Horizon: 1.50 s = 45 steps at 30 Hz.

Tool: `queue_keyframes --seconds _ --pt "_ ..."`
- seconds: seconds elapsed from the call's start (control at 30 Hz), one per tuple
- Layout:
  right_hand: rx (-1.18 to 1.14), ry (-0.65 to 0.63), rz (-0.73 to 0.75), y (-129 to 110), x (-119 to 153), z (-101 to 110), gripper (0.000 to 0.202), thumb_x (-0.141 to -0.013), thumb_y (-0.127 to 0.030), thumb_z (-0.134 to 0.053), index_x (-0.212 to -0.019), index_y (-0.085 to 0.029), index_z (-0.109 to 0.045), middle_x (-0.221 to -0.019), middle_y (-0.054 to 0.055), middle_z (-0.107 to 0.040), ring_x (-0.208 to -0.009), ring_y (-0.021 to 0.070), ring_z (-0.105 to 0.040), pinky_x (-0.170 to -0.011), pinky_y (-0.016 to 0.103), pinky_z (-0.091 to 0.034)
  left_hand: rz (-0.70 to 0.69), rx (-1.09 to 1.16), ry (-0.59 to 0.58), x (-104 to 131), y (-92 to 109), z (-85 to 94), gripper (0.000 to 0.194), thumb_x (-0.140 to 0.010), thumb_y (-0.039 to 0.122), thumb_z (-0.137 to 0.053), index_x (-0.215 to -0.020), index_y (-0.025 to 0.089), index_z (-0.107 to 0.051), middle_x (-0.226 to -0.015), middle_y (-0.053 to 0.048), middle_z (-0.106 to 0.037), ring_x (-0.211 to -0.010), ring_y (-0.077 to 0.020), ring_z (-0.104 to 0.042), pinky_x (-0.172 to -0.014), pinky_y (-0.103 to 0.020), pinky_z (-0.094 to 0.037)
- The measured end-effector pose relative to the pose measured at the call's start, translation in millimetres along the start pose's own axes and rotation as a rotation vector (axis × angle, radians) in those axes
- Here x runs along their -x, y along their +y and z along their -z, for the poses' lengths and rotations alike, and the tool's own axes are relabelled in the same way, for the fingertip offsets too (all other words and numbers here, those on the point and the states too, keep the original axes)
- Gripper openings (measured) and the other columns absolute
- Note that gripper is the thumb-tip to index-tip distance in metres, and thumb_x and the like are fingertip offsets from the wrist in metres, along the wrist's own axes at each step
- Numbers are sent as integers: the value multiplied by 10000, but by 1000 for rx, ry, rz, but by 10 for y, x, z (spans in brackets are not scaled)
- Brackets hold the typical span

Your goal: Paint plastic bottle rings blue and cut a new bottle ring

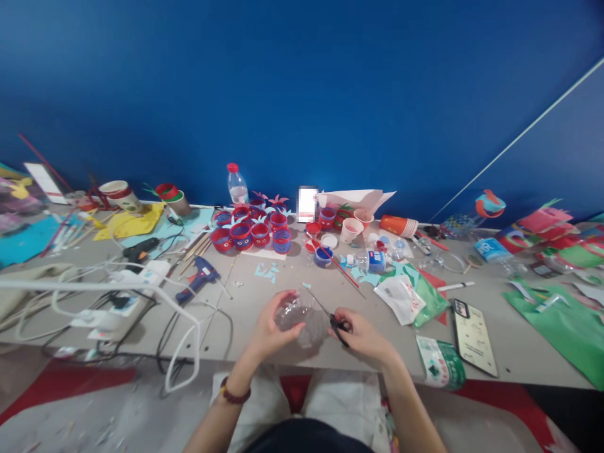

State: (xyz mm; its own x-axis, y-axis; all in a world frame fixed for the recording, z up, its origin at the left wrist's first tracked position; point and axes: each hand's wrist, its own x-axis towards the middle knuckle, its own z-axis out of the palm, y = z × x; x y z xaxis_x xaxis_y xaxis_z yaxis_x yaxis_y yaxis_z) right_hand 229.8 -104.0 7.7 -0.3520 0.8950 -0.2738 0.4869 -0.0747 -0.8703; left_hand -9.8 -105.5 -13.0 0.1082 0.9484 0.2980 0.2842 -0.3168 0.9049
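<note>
Near the front edge of the table, my left hand (274, 328) is curled around a clear plastic piece (306, 318) that looks like part of a cut bottle. Its exact outline is hard to make out. In my right hand (365, 336) is a pair of scissors (338, 324) with dark handles. The blades point up and to the left, just right of the clear plastic. A small light-blue scrap (306, 285) lies by the blade tips. Beyond my hands stand several red-and-blue decorated rings (241, 236) with paper eyes and leaf-like tops.
At left lie a blue glue gun (202, 277), a white power strip (136, 296) and loose cables. A lit phone (307, 204) leans on the blue wall. Right of my hands are a small bottle (372, 260), a white packet (401, 299), another phone (474, 336) and green sheets (557, 333).
</note>
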Motion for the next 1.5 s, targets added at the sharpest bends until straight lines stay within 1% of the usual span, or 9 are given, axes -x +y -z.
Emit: queue_keyframes --seconds 0.3,0.53,0.77,0.93,1.1,1.2,1.3,1.4,1.5 --pt "77 16 25 -21 5 19 288 -778 -405 -602 -661 -212 -423 -606 -54 -417 -582 111 -383 -538 239 -299 16 25 -14 0 39 13 549 -692 201 -716 -1211 203 -536 -1170 -104 -665 -1062 -238 -656 -921 -410 -550" --pt "108 20 31 -14 3 15 295 -787 -420 -579 -655 -209 -421 -612 -43 -438 -589 115 -394 -550 246 -307 100 36 -42 -14 98 35 556 -684 215 -718 -1210 193 -537 -1175 -97 -655 -1058 -235 -645 -956 -418 -517" --pt "114 3 39 18 17 26 285 -789 -419 -568 -661 -206 -430 -622 -40 -449 -592 113 -391 -554 246 -314 196 193 -59 5 44 33 583 -673 244 -750 -1205 184 -518 -1194 -119 -641 -1055 -244 -645 -977 -442 -505" --pt "104 16 47 38 21 43 276 -783 -398 -575 -647 -208 -426 -603 -40 -444 -578 111 -382 -535 242 -303 254 297 -84 -8 26 60 596 -660 264 -777 -1192 180 -521 -1220 -138 -630 -1087 -262 -634 -1011 -459 -475" --pt "15 18 4 81 17 53 296 -768 -428 -603 -653 -208 -443 -578 -46 -421 -551 103 -367 -506 231 -277 283 400 -114 -32 -9 93 633 -656 305 -802 -1216 174 -538 -1216 -152 -632 -1130 -281 -609 -1021 -439 -456" --pt "-126 5 -49 105 18 49 320 -759 -473 -618 -692 -206 -457 -571 -59 -403 -531 91 -341 -491 225 -258 321 475 -117 -43 -13 99 645 -665 343 -800 -1230 178 -536 -1246 -158 -614 -1067 -276 -639 -962 -421 -491" --pt "-229 -25 -66 107 14 45 348 -764 -513 -626 -733 -207 -462 -579 -71 -380 -524 82 -323 -486 220 -241 355 520 -127 -49 11 94 653 -668 373 -798 -1232 176 -535 -1256 -162 -602 -1032 -276 -652 -911 -402 -515" --pt "-229 -57 -58 83 3 42 362 -760 -513 -644 -735 -203 -459 -592 -72 -381 -536 83 -333 -491 219 -239 344 522 -114 -51 40 76 663 -654 360 -806 -1230 186 -529 -1258 -150 -590 -1016 -264 -655 -924 -401 -507" --pt "-221 -89 -49 35 -4 40 365 -743 -489 -673 -721 -199 -452 -607 -67 -395 -557 85 -345 -504 221 -245 330 519 -119 -43 45 55 645 -659 340 -801 -1212 200 -499 -1194 -124 -612 -994 -251 -659 -920 -398 -502"
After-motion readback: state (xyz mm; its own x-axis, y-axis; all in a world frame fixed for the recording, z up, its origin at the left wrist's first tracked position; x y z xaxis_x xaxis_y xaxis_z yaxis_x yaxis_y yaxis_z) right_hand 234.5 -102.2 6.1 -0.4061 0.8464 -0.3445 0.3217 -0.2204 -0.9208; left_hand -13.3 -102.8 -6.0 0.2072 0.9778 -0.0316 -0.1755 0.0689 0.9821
